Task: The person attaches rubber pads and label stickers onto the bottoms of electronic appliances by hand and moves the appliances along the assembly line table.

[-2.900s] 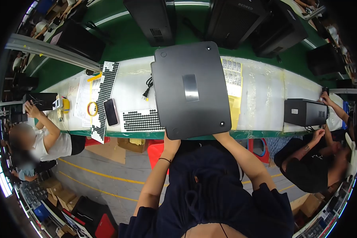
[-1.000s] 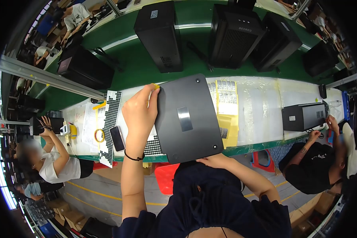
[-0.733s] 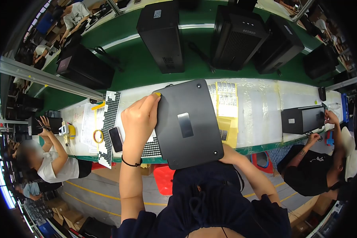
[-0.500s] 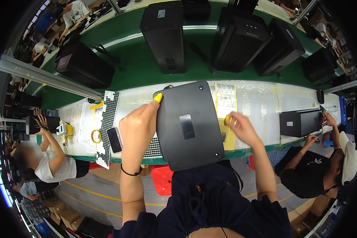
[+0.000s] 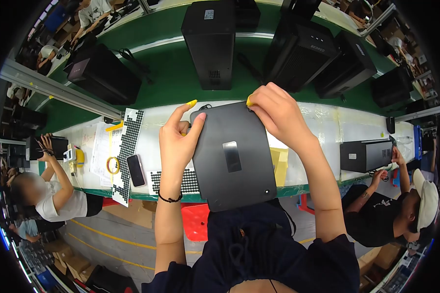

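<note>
A dark flat case (image 5: 234, 180) with a shiny rectangular plate in its middle lies tilted at the bench's front edge. My left hand (image 5: 180, 139) is at its upper left corner, thumb on the surface, forefinger raised, yellow covers on fingertips; the fingers are apart. At the upper right corner, my right hand (image 5: 278, 115) has its fingers pressed together over a corner hole; whatever they hold is hidden. A sheet of black round dots (image 5: 173, 181) lies partly beneath the case, and a longer dotted sheet (image 5: 127, 151) is farther left.
A phone (image 5: 136, 170) and yellow tape roll (image 5: 113, 165) lie left. Tall black machines (image 5: 210, 53) stand on the green shelf behind. One co-worker (image 5: 63, 190) is at far left; another (image 5: 391, 210) at right handles a black box (image 5: 366, 155). A red stool (image 5: 195, 227) is below.
My right hand has moved up and left to the case's upper right corner. My left hand has shifted slightly, its forefinger now lifted off the corner. The case has barely moved.
</note>
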{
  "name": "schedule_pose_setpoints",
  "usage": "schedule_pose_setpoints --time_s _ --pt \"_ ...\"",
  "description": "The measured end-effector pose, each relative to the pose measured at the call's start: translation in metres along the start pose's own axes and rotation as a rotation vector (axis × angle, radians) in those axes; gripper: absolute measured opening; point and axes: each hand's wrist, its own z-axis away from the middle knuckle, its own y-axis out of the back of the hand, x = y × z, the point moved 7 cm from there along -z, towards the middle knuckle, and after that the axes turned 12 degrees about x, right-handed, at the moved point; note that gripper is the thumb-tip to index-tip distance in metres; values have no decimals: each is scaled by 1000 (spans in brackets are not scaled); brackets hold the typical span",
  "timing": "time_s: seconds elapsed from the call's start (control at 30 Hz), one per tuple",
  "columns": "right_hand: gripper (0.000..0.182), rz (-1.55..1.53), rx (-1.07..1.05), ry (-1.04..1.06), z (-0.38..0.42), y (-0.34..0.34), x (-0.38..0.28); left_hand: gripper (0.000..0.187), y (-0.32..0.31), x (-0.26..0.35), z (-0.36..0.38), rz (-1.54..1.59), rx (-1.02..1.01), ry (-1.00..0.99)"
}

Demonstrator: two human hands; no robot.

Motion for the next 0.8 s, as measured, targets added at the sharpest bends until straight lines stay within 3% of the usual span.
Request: schedule_pose_setpoints --time_s 0.27,0.57,0.67,0.77,0.8 --pt "17 233 31 346 9 0 -21 36 0 -4 0 33 25 -9" --pt "10 221 81 281 25 7 -17 33 5 0 2 9 93 -57" --pt "8 -69 170 -160 44 9 12 29 14 11 6 -52 198 -192" --pt "14 -605 248 -828 56 -13 34 25 25 15 19 83 287 -223" --pt "30 -791 198 -935 53 -23 32 24 28 12 25 164 286 -201"
